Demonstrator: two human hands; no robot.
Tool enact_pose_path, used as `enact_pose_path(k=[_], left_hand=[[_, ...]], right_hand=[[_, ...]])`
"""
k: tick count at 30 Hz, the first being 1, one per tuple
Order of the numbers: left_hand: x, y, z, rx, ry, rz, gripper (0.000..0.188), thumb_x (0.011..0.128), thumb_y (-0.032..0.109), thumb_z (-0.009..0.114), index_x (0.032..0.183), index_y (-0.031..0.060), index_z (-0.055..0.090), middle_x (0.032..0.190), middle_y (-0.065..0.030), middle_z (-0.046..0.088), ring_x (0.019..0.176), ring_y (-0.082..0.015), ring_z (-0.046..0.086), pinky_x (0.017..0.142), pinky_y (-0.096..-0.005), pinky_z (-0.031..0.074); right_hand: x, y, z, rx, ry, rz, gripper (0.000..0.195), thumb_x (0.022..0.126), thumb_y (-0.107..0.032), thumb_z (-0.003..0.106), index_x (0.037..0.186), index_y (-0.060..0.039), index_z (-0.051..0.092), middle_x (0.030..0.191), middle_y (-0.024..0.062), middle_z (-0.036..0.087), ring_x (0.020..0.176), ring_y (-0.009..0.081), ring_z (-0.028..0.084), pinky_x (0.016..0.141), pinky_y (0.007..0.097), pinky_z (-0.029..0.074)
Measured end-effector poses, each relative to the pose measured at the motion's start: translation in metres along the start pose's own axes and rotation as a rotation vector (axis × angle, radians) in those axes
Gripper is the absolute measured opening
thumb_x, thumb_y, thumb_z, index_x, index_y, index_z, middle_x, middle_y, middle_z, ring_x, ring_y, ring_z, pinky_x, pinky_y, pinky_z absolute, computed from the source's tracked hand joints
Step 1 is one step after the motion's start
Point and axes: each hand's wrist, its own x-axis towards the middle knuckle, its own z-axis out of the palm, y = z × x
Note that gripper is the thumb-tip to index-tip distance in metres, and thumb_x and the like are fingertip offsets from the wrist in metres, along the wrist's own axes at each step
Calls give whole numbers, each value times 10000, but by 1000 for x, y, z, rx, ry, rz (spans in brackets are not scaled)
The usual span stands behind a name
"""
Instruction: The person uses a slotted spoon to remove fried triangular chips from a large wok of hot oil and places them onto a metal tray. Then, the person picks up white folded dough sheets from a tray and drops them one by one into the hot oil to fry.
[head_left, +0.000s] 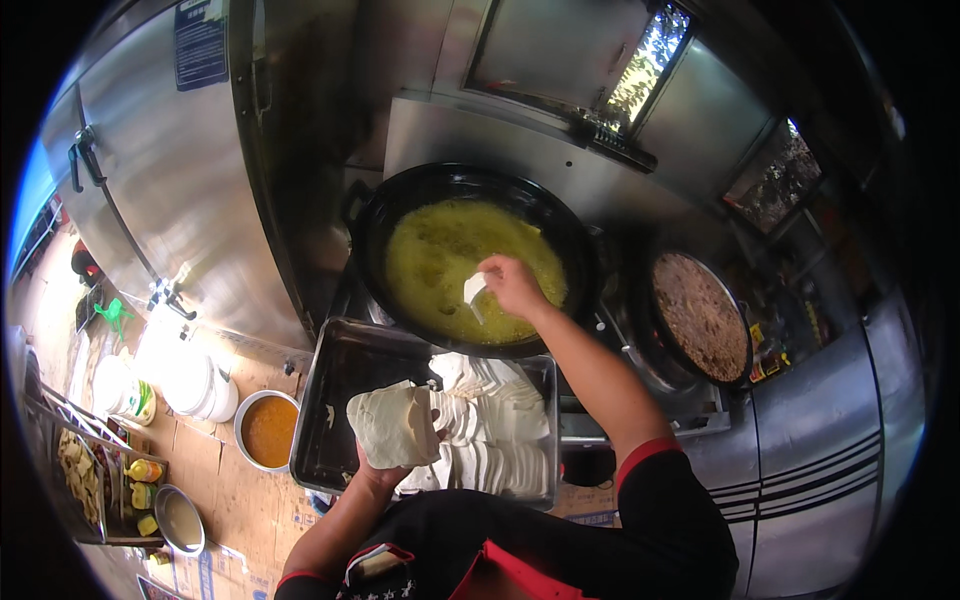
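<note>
A stack of white slices that look like tofu (390, 426) rests on my left hand (384, 472), above a metal tray (318, 390). Overlapping rows of similar slices (495, 469) fill the tray's right side. Over a large black wok (457, 176) of bubbling yellow-green oil (435, 240), my right hand (516, 287) holds a single white slice (475, 288) between its fingers. A small piece lies at the oil's right edge. The tray stands against the wok's near side. My left fingers are mostly hidden under the stack.
To the right, a round pan holds brown minced food (701, 315). A bowl of orange liquid (270, 431), white buckets (206, 390), a metal bowl (180, 519) and a rack with yellow bottles (144, 471) stand at the left. A steel cabinet (172, 150) rises at the upper left.
</note>
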Motion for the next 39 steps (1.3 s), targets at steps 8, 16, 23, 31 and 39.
enact_pose_path(k=[8, 16, 23, 31, 39], left_hand=[[-7, 6, -5, 49, -15, 99, 593, 950, 541, 339, 1314, 120, 545, 1326, -122, 567, 1201, -385, 534, 1048, -633, 342], [-4, -6, -6, 194, -16, 212, 660, 933, 658, 338, 1337, 166, 511, 1358, -77, 524, 1240, -315, 501, 1055, -519, 389], [-6, -2, 3, 92, -67, 98, 577, 938, 535, 392, 1319, 125, 528, 1320, -132, 560, 1200, -393, 523, 1025, -625, 373], [-12, -2, -9, 86, -50, 95, 647, 933, 584, 359, 1356, 118, 507, 1346, -149, 546, 1231, -429, 501, 1015, -651, 365], [-9, -7, -11, 275, -20, 228, 724, 902, 736, 322, 1381, 209, 454, 1320, -45, 535, 1187, -250, 524, 1017, -473, 422]], right_hand=[[-96, -72, 26, 204, -255, -31, 323, 883, -172, 670, 1143, 10, 611, 969, 98, 682, 830, 180, 671, 734, 309, 530], [-185, -84, 93, 305, -461, 89, 689, 836, -248, 757, 1381, -11, 407, 998, 137, 635, 788, 182, 654, 705, 303, 538], [-141, -56, 60, 458, -346, 169, 432, 879, -111, 639, 1279, 7, 523, 1019, 101, 653, 869, 143, 631, 782, 311, 517], [-34, -18, 4, 38, 247, -84, 462, 872, -106, 663, 1291, 16, 512, 1209, 193, 610, 971, 236, 656, 815, 325, 540], [-166, -110, 65, 111, -494, -99, 590, 812, -251, 763, 1291, 9, 535, 1237, 192, 578, 1036, 233, 636, 819, 319, 542]])
